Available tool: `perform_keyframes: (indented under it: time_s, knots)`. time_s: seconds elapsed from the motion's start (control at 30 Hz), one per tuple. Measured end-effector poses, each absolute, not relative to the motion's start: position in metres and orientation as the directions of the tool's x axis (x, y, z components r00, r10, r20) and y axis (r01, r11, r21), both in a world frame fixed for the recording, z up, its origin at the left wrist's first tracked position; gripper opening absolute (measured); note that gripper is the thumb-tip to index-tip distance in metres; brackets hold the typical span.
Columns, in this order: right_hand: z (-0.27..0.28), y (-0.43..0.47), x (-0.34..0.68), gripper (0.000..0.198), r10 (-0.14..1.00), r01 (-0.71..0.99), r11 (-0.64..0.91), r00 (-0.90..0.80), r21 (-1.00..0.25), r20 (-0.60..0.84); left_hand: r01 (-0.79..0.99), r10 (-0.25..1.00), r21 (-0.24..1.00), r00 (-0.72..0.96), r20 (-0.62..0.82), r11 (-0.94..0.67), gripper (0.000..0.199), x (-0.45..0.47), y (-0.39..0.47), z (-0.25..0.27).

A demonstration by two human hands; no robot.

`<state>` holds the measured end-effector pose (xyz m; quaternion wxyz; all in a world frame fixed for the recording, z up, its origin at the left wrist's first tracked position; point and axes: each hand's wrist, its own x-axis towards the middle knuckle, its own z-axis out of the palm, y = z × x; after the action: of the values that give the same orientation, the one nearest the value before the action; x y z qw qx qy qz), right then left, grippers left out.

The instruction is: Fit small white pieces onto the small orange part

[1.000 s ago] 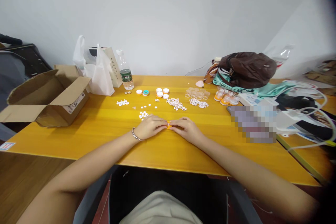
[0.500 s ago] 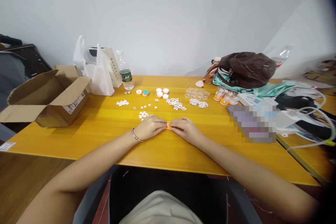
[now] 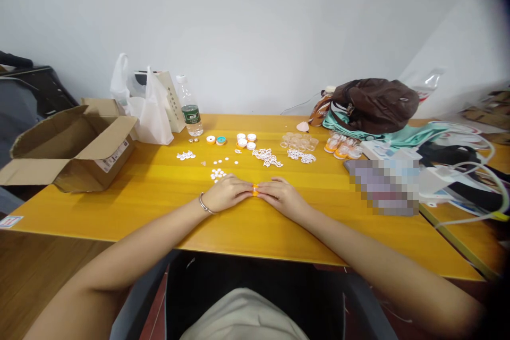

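Orange piece (image 3: 255, 189) pinched between both hands' fingers (image 3: 245, 189)

plain white wall (image 3: 255, 21), long yellow wooden table (image 3: 159, 191), even soft light

1. Both forearms are bare from the elbow down; no sleeve shows anywhere along them.
2. The left hand (image 3: 227, 193) has a thin, silver-coloured metal bangle (image 3: 203, 204) around its wrist, a plain narrow band lying loosely just behind the hand.
3. The right hand (image 3: 282, 196) wears nothing: no ring, watch or band shows on it or its wrist.
4. No gloves on either hand; the fingers are uncovered.
5. At the bottom edge, a pale beige cloth garment (image 3: 245, 317) covers the lap or lower torso, smooth and unmarked.
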<state>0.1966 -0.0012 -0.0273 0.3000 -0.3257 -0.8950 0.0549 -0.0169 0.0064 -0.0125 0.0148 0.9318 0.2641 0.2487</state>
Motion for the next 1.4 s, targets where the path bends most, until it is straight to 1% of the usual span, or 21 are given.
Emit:
perform_keyframes:
  time_s: [0.13, 0.33, 0.5, 0.63, 0.7, 0.83, 0.97, 1.07, 1.2, 1.27, 1.4]
  knots:
    - [-0.027, -0.001, 0.197, 0.017, 0.609, 0.543, 0.787, -0.61, -0.292, 0.507, 0.48, 0.479, 0.13, 0.739, 0.473, -0.868, 0.024, -0.018, 0.008, -0.017]
    - [-0.029, -0.003, 0.196, 0.02, 0.592, 0.568, 0.79, -0.61, -0.231, 0.527, 0.48, 0.44, 0.055, 0.745, 0.502, -0.875, 0.024, -0.018, 0.007, -0.018]
    - [-0.03, -0.002, 0.197, 0.02, 0.574, 0.576, 0.797, -0.627, -0.182, 0.526, 0.477, 0.445, 0.052, 0.769, 0.46, -0.878, 0.024, -0.019, 0.006, -0.013]
    - [-0.028, -0.004, 0.195, 0.019, 0.579, 0.577, 0.794, -0.624, -0.19, 0.525, 0.48, 0.45, 0.044, 0.78, 0.434, -0.876, 0.025, -0.018, 0.004, -0.01]
    - [-0.028, -0.004, 0.195, 0.018, 0.586, 0.573, 0.792, -0.613, -0.213, 0.531, 0.478, 0.458, 0.07, 0.775, 0.436, -0.875, 0.024, -0.018, 0.003, -0.01]
    - [-0.03, -0.001, 0.194, 0.016, 0.589, 0.542, 0.794, -0.576, -0.275, 0.567, 0.466, 0.502, 0.194, 0.747, 0.436, -0.863, 0.023, -0.016, 0.006, -0.013]
    - [-0.03, 0.002, 0.194, 0.014, 0.62, 0.5, 0.782, -0.553, -0.373, 0.557, 0.464, 0.54, 0.278, 0.728, 0.422, -0.841, 0.021, -0.015, 0.009, -0.014]
    - [-0.028, 0.003, 0.194, 0.019, 0.682, 0.521, 0.731, -0.525, -0.441, 0.51, 0.46, 0.552, 0.309, 0.731, 0.401, -0.833, 0.019, -0.015, 0.009, -0.011]
    - [-0.027, 0.002, 0.193, 0.038, 0.751, 0.59, 0.657, -0.464, -0.469, 0.469, 0.472, 0.573, 0.332, 0.73, 0.373, -0.817, 0.019, -0.016, 0.008, -0.007]
    - [-0.027, 0.003, 0.192, 0.038, 0.75, 0.587, 0.66, -0.486, -0.469, 0.448, 0.477, 0.582, 0.342, 0.726, 0.367, -0.81, 0.019, -0.015, 0.007, -0.007]
    - [-0.029, 0.005, 0.191, 0.031, 0.731, 0.549, 0.682, -0.525, -0.483, 0.435, 0.475, 0.589, 0.359, 0.722, 0.363, -0.803, 0.02, -0.013, 0.006, -0.007]
